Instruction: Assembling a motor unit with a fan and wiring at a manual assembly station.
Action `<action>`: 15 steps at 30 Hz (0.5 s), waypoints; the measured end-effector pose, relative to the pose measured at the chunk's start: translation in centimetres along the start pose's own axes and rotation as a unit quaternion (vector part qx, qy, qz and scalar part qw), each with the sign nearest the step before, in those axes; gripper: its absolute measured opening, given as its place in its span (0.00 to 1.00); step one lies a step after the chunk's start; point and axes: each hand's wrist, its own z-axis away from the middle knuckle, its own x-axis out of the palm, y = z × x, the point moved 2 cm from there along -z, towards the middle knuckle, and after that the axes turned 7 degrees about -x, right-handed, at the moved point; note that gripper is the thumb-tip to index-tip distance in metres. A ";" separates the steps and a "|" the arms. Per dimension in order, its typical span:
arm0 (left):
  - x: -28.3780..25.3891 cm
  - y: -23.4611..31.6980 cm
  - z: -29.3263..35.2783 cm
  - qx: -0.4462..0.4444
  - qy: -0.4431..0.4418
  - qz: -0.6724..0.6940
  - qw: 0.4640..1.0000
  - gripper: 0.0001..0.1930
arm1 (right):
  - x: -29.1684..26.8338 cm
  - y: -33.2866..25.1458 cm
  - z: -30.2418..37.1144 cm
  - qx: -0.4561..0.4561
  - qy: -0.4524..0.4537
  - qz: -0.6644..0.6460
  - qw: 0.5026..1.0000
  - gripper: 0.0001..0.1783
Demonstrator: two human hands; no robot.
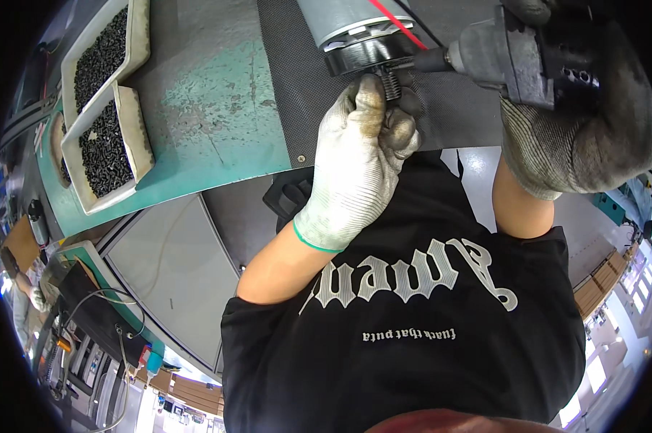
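The person's gloved left hand (366, 148) curled close about a ridged shaft (392, 84) at the black end (368, 58) of a grey cylinder (333, 16), though I couldn't see whether it gripped. The gloved right hand (586, 141) clasped a power driver (517, 61), its tip near the shaft, while two pale trays (140, 133) of small black pieces (103, 162) sat leftward on the worn green bench (228, 108).

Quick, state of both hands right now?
Left hand: curled at the ribbed shaft; grip cannot be told.
Right hand: closed, holding the driver.
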 end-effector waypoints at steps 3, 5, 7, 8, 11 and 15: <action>0.0 0.1 -0.1 0.012 0.016 -0.039 0.999 0.18 | -1.0 0.5 0.5 0.004 -0.011 0.008 1.000 0.29; -0.1 0.1 -0.3 0.002 0.015 -0.051 0.999 0.19 | -0.8 0.3 0.6 0.007 -0.018 0.013 1.000 0.30; 0.0 0.3 -0.4 0.010 0.021 -0.062 0.998 0.19 | -0.9 0.7 0.9 0.010 -0.026 0.017 0.999 0.30; 0.1 0.3 -0.3 0.015 0.025 -0.073 0.997 0.19 | -1.0 0.6 1.0 0.013 -0.031 0.020 0.999 0.31; 0.1 0.5 -0.4 0.022 0.031 -0.096 0.995 0.19 | -1.3 1.0 1.4 0.020 -0.043 0.030 0.998 0.32; 0.6 1.2 -0.1 0.036 0.055 -0.145 0.987 0.18 | -0.9 2.9 1.5 0.018 -0.043 0.030 0.998 0.33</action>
